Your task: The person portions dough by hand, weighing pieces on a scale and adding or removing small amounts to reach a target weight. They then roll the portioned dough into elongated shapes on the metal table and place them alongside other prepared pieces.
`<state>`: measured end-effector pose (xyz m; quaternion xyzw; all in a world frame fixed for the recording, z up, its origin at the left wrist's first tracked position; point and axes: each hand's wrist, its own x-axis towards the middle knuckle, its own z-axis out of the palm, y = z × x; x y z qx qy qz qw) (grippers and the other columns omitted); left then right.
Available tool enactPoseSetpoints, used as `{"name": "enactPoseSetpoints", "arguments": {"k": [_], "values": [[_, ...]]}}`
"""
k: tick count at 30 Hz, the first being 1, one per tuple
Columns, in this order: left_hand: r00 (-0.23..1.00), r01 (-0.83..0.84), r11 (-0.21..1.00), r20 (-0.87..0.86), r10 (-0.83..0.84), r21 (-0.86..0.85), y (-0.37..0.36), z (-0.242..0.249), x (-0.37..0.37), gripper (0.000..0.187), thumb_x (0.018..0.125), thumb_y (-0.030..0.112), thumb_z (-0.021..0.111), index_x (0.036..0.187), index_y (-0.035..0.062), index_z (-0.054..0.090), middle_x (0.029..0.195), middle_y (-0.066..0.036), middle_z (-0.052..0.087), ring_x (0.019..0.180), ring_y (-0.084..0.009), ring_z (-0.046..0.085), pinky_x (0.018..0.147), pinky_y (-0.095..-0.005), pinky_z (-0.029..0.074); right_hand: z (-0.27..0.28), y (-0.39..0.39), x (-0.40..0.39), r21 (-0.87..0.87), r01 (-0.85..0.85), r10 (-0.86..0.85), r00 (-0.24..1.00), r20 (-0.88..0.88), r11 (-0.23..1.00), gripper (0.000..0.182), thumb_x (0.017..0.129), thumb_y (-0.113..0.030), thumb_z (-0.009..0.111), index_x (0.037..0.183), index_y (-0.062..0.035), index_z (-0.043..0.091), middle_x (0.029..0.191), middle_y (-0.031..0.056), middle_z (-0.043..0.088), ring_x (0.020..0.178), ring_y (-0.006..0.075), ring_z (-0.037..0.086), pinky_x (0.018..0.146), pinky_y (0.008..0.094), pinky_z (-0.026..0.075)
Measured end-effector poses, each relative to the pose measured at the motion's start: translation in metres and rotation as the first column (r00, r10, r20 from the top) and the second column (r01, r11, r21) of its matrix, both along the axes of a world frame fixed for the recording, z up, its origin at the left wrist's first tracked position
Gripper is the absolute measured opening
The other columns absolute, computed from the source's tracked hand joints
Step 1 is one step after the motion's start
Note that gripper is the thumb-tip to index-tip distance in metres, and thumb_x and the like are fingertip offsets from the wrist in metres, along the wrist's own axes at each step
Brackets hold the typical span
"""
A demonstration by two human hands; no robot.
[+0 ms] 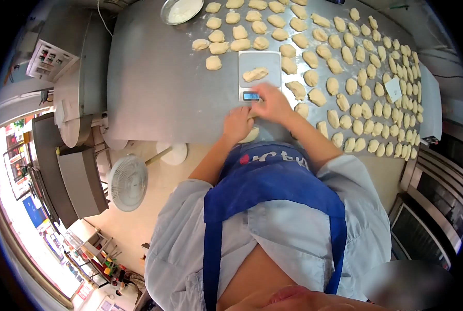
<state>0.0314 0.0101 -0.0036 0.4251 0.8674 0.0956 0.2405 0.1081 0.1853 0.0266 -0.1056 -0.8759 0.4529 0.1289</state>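
My left hand (238, 123) is closed over dough at the table's near edge, its fingers curled. Just right of it and slightly higher, my right hand (271, 103) is bent and a little blurred, its fingers closed on a bit of dough (252, 116) between the two hands. Part of a pale dough lump (249, 136) shows beneath them, in front of my apron. Beyond my hands stands a digital kitchen scale (245, 58) with a lit blue display. One elongated dough piece (255, 74) rests on its plate.
Many dough pieces (332, 86) lie in rows across the metal table (159, 88), mostly to the right. A bowl of white flour (182, 10) sits at the far edge. A pale card (393, 89) lies among the right-hand pieces. A white fan (128, 182) stands left of me.
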Motion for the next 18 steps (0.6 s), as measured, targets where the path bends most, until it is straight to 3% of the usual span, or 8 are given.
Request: {"name": "enactPoseSetpoints", "arguments": {"k": [2, 3, 5, 6, 8, 11, 15, 18], "values": [[0.879, -0.157, 0.985, 0.466, 0.104, 0.075, 0.0, -0.003, -0.003, 0.051, 0.089, 0.034, 0.061, 0.132, 0.009, 0.05, 0.124, -0.02, 0.061, 0.111, -0.0393, 0.06, 0.092, -0.045, 0.048, -0.002, -0.011, 0.019, 0.189, -0.115, 0.124, 0.992, -0.038, 0.975, 0.058, 0.073, -0.021, 0.076, 0.125, -0.0114, 0.055, 0.101, 0.0133, 0.062, 0.1, 0.0354, 0.059, 0.093, 0.0455, 0.046], [0.879, -0.149, 0.986, 0.466, 0.098, 0.074, 0.002, 0.008, -0.002, 0.051, 0.089, 0.034, 0.061, 0.132, 0.009, 0.05, 0.124, -0.02, 0.061, 0.111, -0.0393, 0.06, 0.092, -0.045, 0.048, -0.004, -0.016, 0.027, 0.366, -0.22, 0.255, 0.966, -0.05, 0.904, 0.059, 0.074, -0.023, 0.075, 0.127, -0.0118, 0.053, 0.1, 0.0143, 0.064, 0.096, 0.0362, 0.062, 0.087, 0.0449, 0.05], [0.742, -0.056, 0.991, 0.669, -0.038, 0.118, 0.01, 0.04, -0.003, 0.051, 0.092, 0.04, 0.059, 0.131, 0.0097, 0.049, 0.121, -0.023, 0.063, 0.11, -0.0414, 0.06, 0.092, -0.0454, 0.048, -0.016, -0.021, 0.035, 0.276, -0.202, 0.179, 0.978, 0.109, 0.94, 0.055, 0.076, -0.024, 0.073, 0.126, -0.0118, 0.055, 0.098, 0.0144, 0.065, 0.091, 0.0362, 0.064, 0.081, 0.0449, 0.052], [0.744, -0.053, 0.992, 0.667, -0.039, 0.117, 0.008, 0.034, -0.003, 0.051, 0.092, 0.04, 0.059, 0.131, 0.0097, 0.049, 0.121, -0.023, 0.063, 0.11, -0.0414, 0.06, 0.092, -0.0454, 0.048, -0.019, -0.022, 0.038, 0.183, -0.177, 0.122, 0.954, 0.275, 0.967, 0.051, 0.078, -0.025, 0.072, 0.125, -0.0118, 0.056, 0.096, 0.0144, 0.066, 0.086, 0.0362, 0.066, 0.074, 0.0449, 0.054], [0.862, -0.026, 0.976, 0.5, -0.088, 0.217, 0.003, 0.014, -0.003, 0.056, 0.091, 0.048, 0.06, 0.131, 0.0107, 0.051, 0.117, -0.022, 0.065, 0.109, -0.0407, 0.06, 0.092, -0.0452, 0.047, -0.015, -0.025, 0.043, 0.234, -0.132, 0.076, 0.969, 0.234, 0.963, 0.045, 0.08, -0.024, 0.069, 0.121, -0.0119, 0.057, 0.092, 0.0135, 0.067, 0.082, 0.0353, 0.067, 0.07, 0.0445, 0.054], [0.889, 0.034, 0.99, 0.449, -0.092, 0.138, 0.008, 0.007, -0.011, 0.054, 0.089, 0.053, 0.061, 0.122, 0.0102, 0.061, 0.112, -0.021, 0.067, 0.105, -0.0392, 0.063, 0.088, -0.0448, 0.049, -0.006, -0.022, 0.046, 0.334, -0.135, 0.056, 0.97, 0.236, 0.933, 0.029, 0.083, -0.021, 0.065, 0.11, -0.0107, 0.06, 0.087, 0.0124, 0.067, 0.078, 0.033, 0.068, 0.065, 0.0435, 0.055], [0.855, 0.213, 0.977, 0.485, -0.184, -0.005, 0.021, 0.034, -0.021, 0.048, 0.086, 0.049, 0.064, 0.11, 0.0075, 0.067, 0.105, -0.022, 0.069, 0.099, -0.0386, 0.065, 0.084, -0.0454, 0.05, 0.007, -0.023, 0.048, 0.402, -0.34, 0.15, 0.888, 0.434, 0.85, 0.011, 0.083, -0.016, 0.061, 0.089, -0.0071, 0.064, 0.083, 0.0117, 0.068, 0.079, 0.0297, 0.069, 0.061, 0.0418, 0.055], [0.753, 0.35, 0.936, 0.581, -0.308, 0.043, 0.037, 0.035, -0.027, 0.042, 0.084, 0.042, 0.064, 0.095, 0.0026, 0.069, 0.095, -0.023, 0.069, 0.09, -0.04, 0.066, 0.077, -0.0466, 0.051, 0.012, -0.033, 0.043, 0.452, -0.328, 0.165, 0.917, 0.363, 0.829, 0.01, 0.082, -0.015, 0.061, 0.085, -0.0064, 0.066, 0.084, 0.0112, 0.068, 0.079, 0.0285, 0.07, 0.062, 0.0415, 0.055]]}}
